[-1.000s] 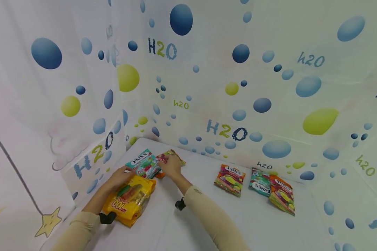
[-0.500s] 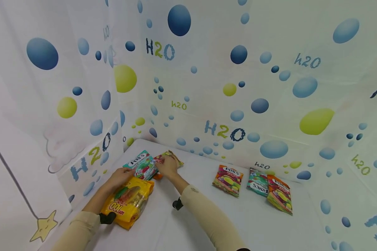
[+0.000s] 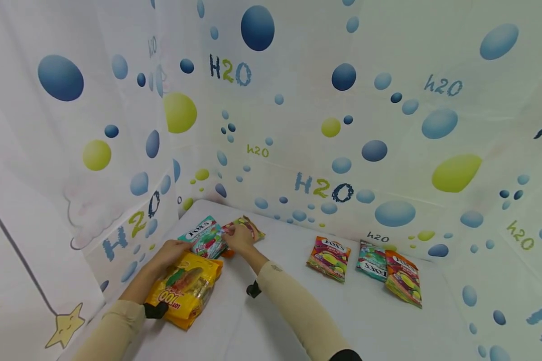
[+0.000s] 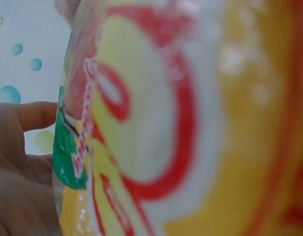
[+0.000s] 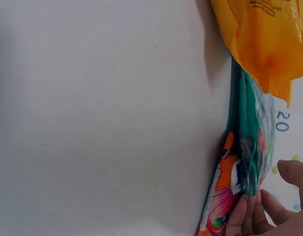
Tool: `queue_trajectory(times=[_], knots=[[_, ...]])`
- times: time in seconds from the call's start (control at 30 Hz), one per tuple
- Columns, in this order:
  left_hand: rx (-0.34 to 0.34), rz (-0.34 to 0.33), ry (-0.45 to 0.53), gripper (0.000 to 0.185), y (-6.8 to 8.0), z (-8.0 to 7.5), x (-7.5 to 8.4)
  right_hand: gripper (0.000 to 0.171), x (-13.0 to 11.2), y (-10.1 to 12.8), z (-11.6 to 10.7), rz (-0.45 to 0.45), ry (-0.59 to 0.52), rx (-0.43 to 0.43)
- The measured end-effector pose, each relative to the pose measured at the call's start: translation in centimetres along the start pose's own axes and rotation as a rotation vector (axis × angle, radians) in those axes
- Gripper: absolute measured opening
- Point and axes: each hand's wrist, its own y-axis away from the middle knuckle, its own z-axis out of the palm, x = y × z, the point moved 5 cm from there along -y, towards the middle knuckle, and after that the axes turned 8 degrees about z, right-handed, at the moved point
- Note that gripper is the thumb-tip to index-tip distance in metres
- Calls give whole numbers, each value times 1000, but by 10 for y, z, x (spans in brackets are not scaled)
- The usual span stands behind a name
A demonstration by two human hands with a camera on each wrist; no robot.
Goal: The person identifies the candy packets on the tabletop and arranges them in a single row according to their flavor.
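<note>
In the head view, my left hand point(image 3: 172, 252) reaches over the upper left of a yellow candy bag point(image 3: 187, 288), its fingers against the near left edge of a teal FOX'S candy bag point(image 3: 203, 238). The left wrist view has the yellow bag filling most of the frame, hiding those fingertips. At the teal bag's right side, my right hand point(image 3: 240, 238) lies over a purple and orange candy bag point(image 3: 250, 225), covering part of it. In the right wrist view, the right fingers point(image 5: 259, 219) touch the teal bag's edge point(image 5: 249, 162), with the thumb apart.
To the right on the white table point(image 3: 271, 301) lie a red and orange FOX'S bag point(image 3: 328, 258), a teal FOX'S bag point(image 3: 372, 261) and another orange bag point(image 3: 404, 278) overlapping it. Walls printed with bubbles point(image 3: 395, 214) rise behind and at the left.
The head view has shifted slightly. Both hands stay at the teal bag with only small movements of the fingers. The bags lie much as before.
</note>
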Motion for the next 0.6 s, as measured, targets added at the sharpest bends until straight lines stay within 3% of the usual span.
queue_trajectory(times=[0.23,0.6], knots=[[-6,-45,20,62,-3,-3,-3,34,4,-1,1,58,-64,-59],[-23,-61,73,68,-9,-1,-7,27,7,1,3,78,-113,-21]])
